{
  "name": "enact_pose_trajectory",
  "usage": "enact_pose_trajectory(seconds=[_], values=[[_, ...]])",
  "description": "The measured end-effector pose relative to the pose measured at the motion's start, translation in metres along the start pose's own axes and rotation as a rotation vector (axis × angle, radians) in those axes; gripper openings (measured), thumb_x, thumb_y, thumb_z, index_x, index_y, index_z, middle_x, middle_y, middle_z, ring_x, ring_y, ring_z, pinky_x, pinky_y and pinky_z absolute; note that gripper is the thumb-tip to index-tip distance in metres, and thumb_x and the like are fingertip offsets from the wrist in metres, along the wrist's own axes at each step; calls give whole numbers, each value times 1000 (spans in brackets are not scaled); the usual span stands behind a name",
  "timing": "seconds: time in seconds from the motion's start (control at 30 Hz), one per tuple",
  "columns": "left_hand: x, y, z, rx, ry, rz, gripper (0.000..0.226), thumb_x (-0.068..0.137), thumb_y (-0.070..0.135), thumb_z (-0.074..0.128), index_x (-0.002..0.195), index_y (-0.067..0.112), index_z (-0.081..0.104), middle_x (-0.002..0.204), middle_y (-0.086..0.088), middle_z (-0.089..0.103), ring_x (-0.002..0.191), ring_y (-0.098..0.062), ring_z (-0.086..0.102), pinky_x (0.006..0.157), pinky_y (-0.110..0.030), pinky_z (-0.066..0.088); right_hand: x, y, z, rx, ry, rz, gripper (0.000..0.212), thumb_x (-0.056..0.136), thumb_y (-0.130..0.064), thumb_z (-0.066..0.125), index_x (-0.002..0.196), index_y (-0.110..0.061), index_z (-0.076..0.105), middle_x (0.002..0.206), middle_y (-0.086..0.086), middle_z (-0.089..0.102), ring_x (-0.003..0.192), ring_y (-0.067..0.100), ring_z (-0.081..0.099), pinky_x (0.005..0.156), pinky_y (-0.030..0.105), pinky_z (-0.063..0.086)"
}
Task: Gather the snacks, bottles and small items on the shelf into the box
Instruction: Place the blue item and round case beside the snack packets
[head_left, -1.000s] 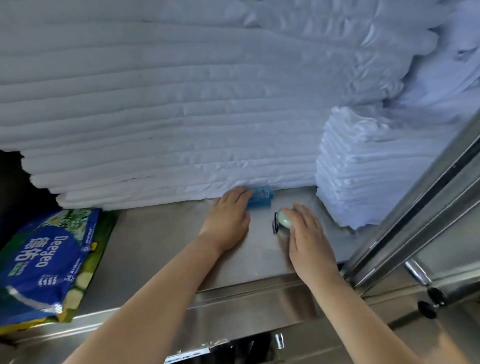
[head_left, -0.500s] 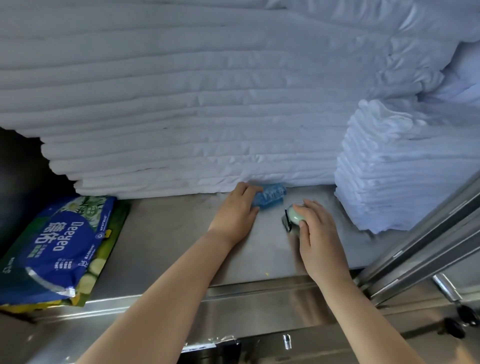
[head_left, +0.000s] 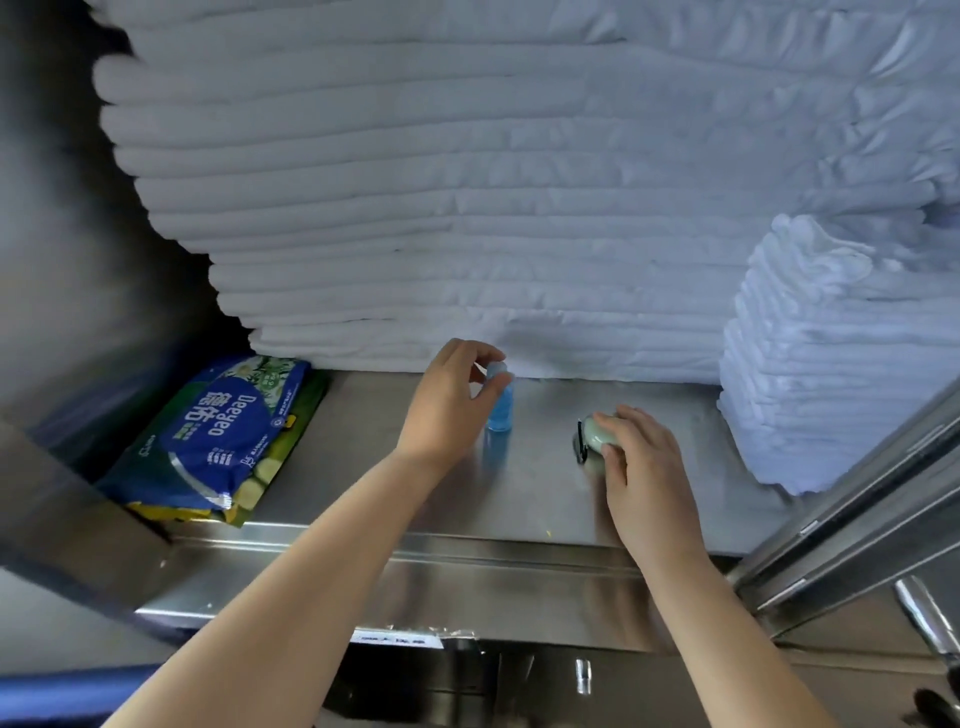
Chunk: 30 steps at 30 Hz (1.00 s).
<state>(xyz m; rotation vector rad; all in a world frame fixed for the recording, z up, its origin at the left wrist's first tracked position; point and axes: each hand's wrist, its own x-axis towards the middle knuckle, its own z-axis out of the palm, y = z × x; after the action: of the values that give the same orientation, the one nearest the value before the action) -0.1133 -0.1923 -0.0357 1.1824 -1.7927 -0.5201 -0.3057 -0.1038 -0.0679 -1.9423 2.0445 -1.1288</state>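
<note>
View: head camera, looking down onto a steel shelf (head_left: 519, 493)
Left hand (head_left: 452, 402): reached in over the shelf; thumb and fingers curled around the top of the blue bottle (head_left: 500, 408), pinching it at the cap end
Blue bottle: small, clear, upright; base on the shelf or just off it, could not tell; close in front of the large linen stack
Bottle contents: blue liquid, filled most of the way up; cap looked pale and was partly hidden by the fingers
Right hand (head_left: 647, 467): palm down, fingers curled over the green item (head_left: 597, 436), gripping it from the right
Green item: small, round, pale green, with a black strap or clip on its left side; low on the shelf, right of the bottle and apart from it; what it was could not be told
Deeyeo pack (head_left: 223, 431): blue soft pack, lay flat at the shelf's left end, well apart from both hands; sealed, contents not visible
Second pack (head_left: 262, 470): green and yellow, lay under the Deeyeo pack, only its edges showed
Large linen stack (head_left: 467, 208): white folded linen, filled the back of the shelf
Small linen stack (head_left: 831, 364): white, on the shelf's right end, near the right hand but not touching
Metal rail (head_left: 852, 540): ran diagonally at the right edge
</note>
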Motion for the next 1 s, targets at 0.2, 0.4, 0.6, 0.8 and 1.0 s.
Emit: enact_pose_trajectory(seconds=[0.2, 0.4, 0.6, 0.8, 1.0], values=[[-8, -6, -16, 40, 87, -133, 13, 83, 24, 67, 90, 30, 58, 93, 13, 56, 77, 6, 52, 66, -3, 39, 3, -3, 4, 37, -24, -45, 33, 90, -4, 55, 120, -14, 63, 129, 3, 55, 125, 18, 43, 91, 23, 37], [-18, 0, -14, 38, 97, -148, 20, 80, 29, 69, 92, 39, 57, 92, 17, 56, 83, 4, 54, 68, -3, 38, 0, 0, 5, 46, -13, -84, 33, 90, -4, 56, 121, -13, 62, 129, 5, 55, 127, 20, 43, 93, 23, 38], [-29, 1, -7, 73, 11, -196, 57, 73, 19, 73, 118, 45, 48, 106, 25, 46, 97, 11, 48, 76, -4, 39, -1, 2, 7, 68, 4, -120, 31, 89, -2, 57, 119, -10, 61, 129, 8, 55, 127, 23, 44, 93, 27, 42], [-34, 4, 1, 90, 28, -195, 65, 72, 21, 77, 121, 44, 41, 112, 17, 47, 97, 15, 46, 72, 3, 35, -2, 3, 8, 55, -14, -131, 34, 88, 0, 57, 120, -8, 60, 131, 12, 53, 129, 27, 42, 95, 35, 45], [-25, 0, 1, 100, 12, -219, 52, 72, 30, 78, 110, 34, 43, 107, 17, 55, 91, 4, 53, 73, -10, 41, -2, 3, 7, 44, -20, -145, 36, 86, 2, 59, 120, -8, 59, 132, 12, 53, 130, 28, 42, 94, 37, 48]])
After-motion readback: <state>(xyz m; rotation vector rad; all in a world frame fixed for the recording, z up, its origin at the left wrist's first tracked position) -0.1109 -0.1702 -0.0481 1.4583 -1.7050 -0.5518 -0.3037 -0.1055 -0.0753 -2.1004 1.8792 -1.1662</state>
